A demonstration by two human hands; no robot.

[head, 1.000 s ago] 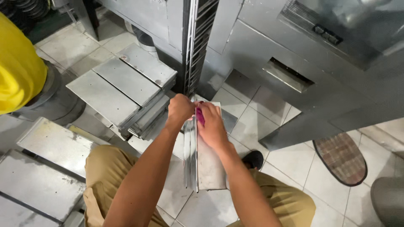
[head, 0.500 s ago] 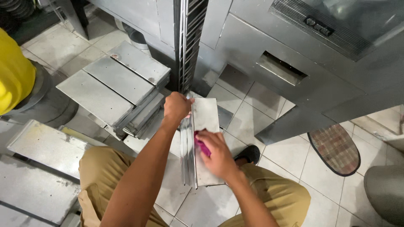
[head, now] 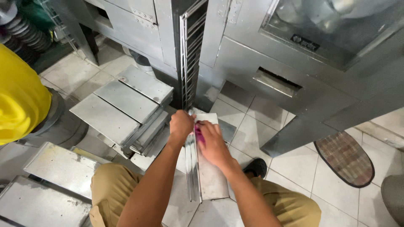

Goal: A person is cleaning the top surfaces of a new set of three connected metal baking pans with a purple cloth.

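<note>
A long slotted metal rail [head: 190, 71] stands upright in front of me and runs down between my knees to the tiled floor. My left hand [head: 181, 126] is closed around the rail at mid height. My right hand [head: 210, 141] presses a small pink object [head: 197, 133], partly hidden by the fingers, against the rail's right side just below the left hand. A flat metal panel [head: 210, 176] lies on the floor behind the rail.
A stack of flat metal sheets [head: 126, 105] lies to the left. More metal panels [head: 46, 185] sit at lower left. Large metal cabinets [head: 294, 54] rise ahead and right. A person in yellow [head: 19, 96] is at far left. A brown mat [head: 343, 157] lies right.
My right hand slid down the rail with the pink object, then back up to just under my left hand. The left hand kept its hold on the rail.
</note>
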